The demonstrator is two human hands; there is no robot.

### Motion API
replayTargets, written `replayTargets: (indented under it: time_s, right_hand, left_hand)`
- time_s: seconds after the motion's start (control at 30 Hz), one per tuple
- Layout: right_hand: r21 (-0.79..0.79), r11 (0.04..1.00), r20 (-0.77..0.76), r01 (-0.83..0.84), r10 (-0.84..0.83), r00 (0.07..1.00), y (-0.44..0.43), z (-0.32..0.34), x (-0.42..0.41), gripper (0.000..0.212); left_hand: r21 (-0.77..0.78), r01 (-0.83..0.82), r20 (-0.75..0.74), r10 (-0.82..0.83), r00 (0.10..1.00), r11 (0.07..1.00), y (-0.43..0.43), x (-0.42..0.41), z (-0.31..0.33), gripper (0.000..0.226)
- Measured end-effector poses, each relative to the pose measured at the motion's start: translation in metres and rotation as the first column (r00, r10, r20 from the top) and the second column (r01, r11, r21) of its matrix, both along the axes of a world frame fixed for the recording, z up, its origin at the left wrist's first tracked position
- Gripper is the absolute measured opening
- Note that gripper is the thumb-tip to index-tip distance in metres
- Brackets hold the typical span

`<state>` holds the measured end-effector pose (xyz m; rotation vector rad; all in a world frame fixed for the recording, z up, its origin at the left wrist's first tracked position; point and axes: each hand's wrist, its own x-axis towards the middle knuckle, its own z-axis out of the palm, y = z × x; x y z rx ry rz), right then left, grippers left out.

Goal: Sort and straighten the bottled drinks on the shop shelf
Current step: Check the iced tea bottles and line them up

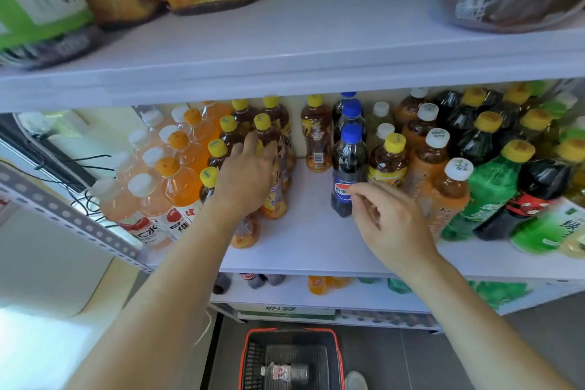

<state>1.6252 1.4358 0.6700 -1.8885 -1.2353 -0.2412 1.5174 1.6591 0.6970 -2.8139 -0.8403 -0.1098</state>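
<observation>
**Fig.** Mid shelf, sorting under way. Your left hand lies over the front of the yellow-capped brown plastic tea bottles, w/ one bottle's neck standing between thumb & forefinger. The palm hides its shoulder, so you cannot tell whether the fingers close round it or only press. Likely reason for this placing: to steady that cluster or shove it left, against the orange-capped orange drink bottles, keeping the tea in one block.

Your right hand hangs over the white shelf board, fingers loosely curled, narrow, holding nothing. Its forefinger tip reaches the label of the blue-capped dark plastic cola bottle, touching or just beside; not clear which. The cola bottle stands upright at the front of a file of three blue caps, left of & just beyond the right fingers, w/ a bare strip of shelf between it & the tea cluster.

A lone tea bottle stands at the back of that strip, apart from its kind. A stray yellow-capped bottle sits right of the cola file.

Judgement: step in hand = gathering tea to the left; the strays are not yet moved. A reach for them probably means passing the cola w/o knocking it.

Below, a red-rimmed black basket holds a clear bottle lying flat.
</observation>
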Motion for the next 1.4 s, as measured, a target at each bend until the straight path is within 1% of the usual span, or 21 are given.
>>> replayTargets:
  time_s: [0.07,0.17,0.23,0.3,0.37,0.4,0.43,0.47,0.5,0.57,0.6,0.63,0.7,0.77,0.83,0.9,1.0,1.1,1.2,1.33,1.4]
  right_hand:
    - [-0.029,0.999,-0.068,-0.038,0.036,0.997,-0.001,-0.007,-0.01,0.012]
    - [-0.077,0.994,-0.147,-0.076,0.064,0.987,-0.002,-0.017,-0.023,0.014]
    - [-0.103,0.99,-0.229,-0.093,0.067,0.971,-0.001,-0.023,-0.032,0.019]
    - [-0.133,0.984,-0.373,-0.115,0.058,0.926,0.001,-0.029,-0.037,0.027]
    - [-0.159,0.979,-0.568,-0.128,0.016,0.823,0.003,-0.032,-0.036,0.035]
    - [-0.159,0.979,-0.686,-0.13,-0.015,0.728,0.003,-0.03,-0.033,0.035]
    - [-0.148,0.979,-0.805,-0.141,-0.037,0.592,0.003,-0.026,-0.03,0.033]
    - [-0.128,0.975,-0.904,-0.18,-0.04,0.426,0.001,-0.022,-0.028,0.03]
    - [-0.079,0.965,-0.97,-0.252,-0.016,0.243,-0.002,-0.019,-0.026,0.035]
    - [0.105,0.888,-0.992,-0.448,0.064,-0.106,-0.009,-0.015,-0.026,0.062]
    - [0.204,0.827,-0.971,-0.524,0.103,-0.215,-0.012,-0.013,-0.03,0.073]
    - [0.28,0.764,-0.953,-0.581,0.151,-0.261,-0.015,-0.01,-0.036,0.077]
    - [0.311,0.695,-0.95,-0.648,0.245,-0.193,-0.016,-0.002,-0.049,0.071]
    - [0.302,0.726,-0.948,-0.618,0.299,-0.112,-0.017,0.007,-0.058,0.05]
    - [0.313,0.752,-0.941,-0.58,0.33,-0.08,-0.018,0.014,-0.061,0.028]
    - [0.303,0.762,-0.936,-0.572,0.351,-0.029,-0.02,0.02,-0.062,0.027]
    - [0.285,0.779,-0.926,-0.558,0.375,0.051,-0.023,0.023,-0.063,0.036]
    - [0.262,0.816,-0.911,-0.516,0.385,0.146,-0.024,0.022,-0.064,0.042]
    - [0.249,0.848,-0.889,-0.468,0.392,0.237,-0.026,0.021,-0.065,0.043]
    - [0.241,0.87,-0.879,-0.431,0.384,0.283,-0.029,0.023,-0.067,0.042]
    - [0.226,0.887,-0.858,-0.404,0.378,0.348,-0.03,0.024,-0.071,0.04]
  left_hand:
    - [0.012,0.098,0.01,-0.098,0.995,0.995,0.0,-0.006,-0.003,0.048]
    - [-0.222,0.157,0.122,-0.133,0.984,0.962,-0.006,-0.015,0.006,0.037]
    - [-0.285,0.164,0.127,-0.132,0.983,0.944,-0.016,-0.02,0.012,0.031]
    - [-0.271,0.21,0.184,-0.163,0.969,0.939,-0.027,-0.029,0.013,0.032]
    - [-0.277,0.247,0.362,-0.137,0.922,0.929,-0.034,-0.042,0.019,0.022]
    - [-0.304,0.256,0.473,-0.089,0.877,0.918,-0.036,-0.048,0.025,0.018]
    - [-0.354,0.259,0.583,-0.005,0.812,0.898,-0.039,-0.055,0.032,0.017]
    - [-0.432,0.267,0.673,0.111,0.732,0.861,-0.041,-0.061,0.038,0.019]
    - [-0.528,0.288,0.727,0.249,0.64,0.799,-0.043,-0.066,0.043,0.02]
    - [-0.677,0.409,0.734,0.515,0.444,0.612,-0.047,-0.07,0.049,0.023]
    - [-0.708,0.478,0.699,0.615,0.365,0.521,-0.049,-0.071,0.05,0.023]
    - [-0.715,0.531,0.662,0.683,0.309,0.454,-0.05,-0.073,0.05,0.023]
    - [-0.709,0.594,0.613,0.749,0.252,0.38,-0.052,-0.075,0.049,0.024]
    - [-0.694,0.63,0.596,0.769,0.23,0.349,-0.052,-0.076,0.048,0.029]
    - [-0.68,0.643,0.601,0.77,0.214,0.352,-0.05,-0.075,0.048,0.03]
    - [-0.673,0.653,0.604,0.769,0.212,0.349,-0.05,-0.075,0.049,0.029]
    - [-0.663,0.662,0.623,0.748,0.229,0.35,-0.051,-0.073,0.053,0.027]
    - [-0.681,0.632,0.647,0.708,0.283,0.37,-0.05,-0.072,0.055,0.017]
    - [-0.719,0.618,0.631,0.672,0.387,0.318,-0.051,-0.072,0.054,0.007]
    - [-0.764,0.548,0.619,0.625,0.476,0.339,-0.055,-0.074,0.051,0.028]
    - [-0.776,0.519,0.62,0.578,0.53,0.357,-0.059,-0.077,0.05,0.035]
